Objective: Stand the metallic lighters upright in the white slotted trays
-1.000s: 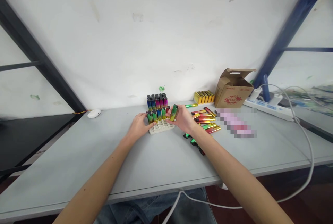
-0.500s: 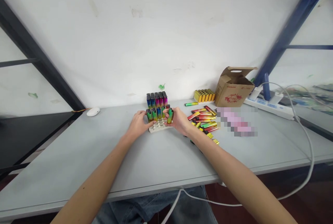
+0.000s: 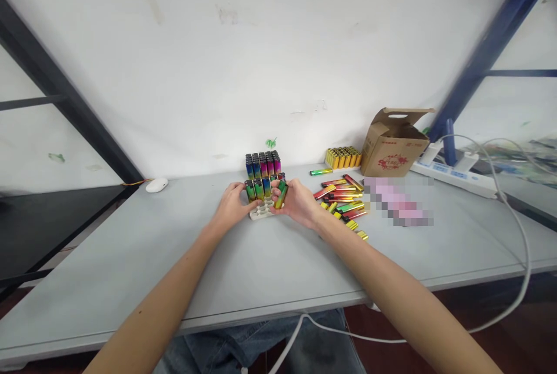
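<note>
My right hand is closed around a green-and-yellow lighter, which tilts with its top to the right above the white holed tray. My left hand grips the tray's left side, its thumb along the front and its fingers beside the end lighter. A row of upright lighters in green, blue and other colours stands in the tray, partly hidden by my right fingers. Behind it is a block of blue, purple and pink lighters with black tops.
Loose red, green and yellow lighters lie in a pile right of my right hand. Further back are a rack of yellow lighters, an open cardboard box and a power strip. A white round device lies far left.
The lighter in my right hand has gone from nearly upright to more tilted and has shifted slightly left. My left hand has stayed at the tray.
</note>
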A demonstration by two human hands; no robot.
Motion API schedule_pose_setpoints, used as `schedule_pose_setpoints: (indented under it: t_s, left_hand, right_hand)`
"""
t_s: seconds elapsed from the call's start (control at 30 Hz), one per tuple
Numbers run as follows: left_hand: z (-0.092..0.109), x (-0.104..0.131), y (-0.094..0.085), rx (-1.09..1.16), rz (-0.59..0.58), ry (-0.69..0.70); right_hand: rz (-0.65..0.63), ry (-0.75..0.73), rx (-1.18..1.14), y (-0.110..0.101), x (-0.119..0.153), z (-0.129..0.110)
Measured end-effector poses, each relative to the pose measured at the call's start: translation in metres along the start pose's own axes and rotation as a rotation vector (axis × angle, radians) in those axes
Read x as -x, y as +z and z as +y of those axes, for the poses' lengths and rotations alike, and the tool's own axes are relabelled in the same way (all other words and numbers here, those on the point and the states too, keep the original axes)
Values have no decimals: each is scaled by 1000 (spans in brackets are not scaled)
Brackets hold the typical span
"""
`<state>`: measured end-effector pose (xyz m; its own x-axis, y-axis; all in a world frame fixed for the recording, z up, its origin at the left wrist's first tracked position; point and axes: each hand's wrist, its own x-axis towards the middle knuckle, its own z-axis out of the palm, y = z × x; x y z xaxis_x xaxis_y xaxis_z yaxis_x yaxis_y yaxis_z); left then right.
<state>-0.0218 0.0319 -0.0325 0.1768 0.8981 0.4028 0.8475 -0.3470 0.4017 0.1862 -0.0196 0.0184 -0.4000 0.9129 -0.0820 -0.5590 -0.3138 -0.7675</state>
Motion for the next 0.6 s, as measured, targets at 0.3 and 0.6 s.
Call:
schedule_pose_setpoints:
  t_s: [0.3,0.6]
  left_hand:
    - [0,1,-1,-6,-11,15]
    - [1,1,-1,-3,-25,17]
  right_hand:
    - [-40,-4,59,-7,-4,6]
    - [22,-44,91,-4,-5,6]
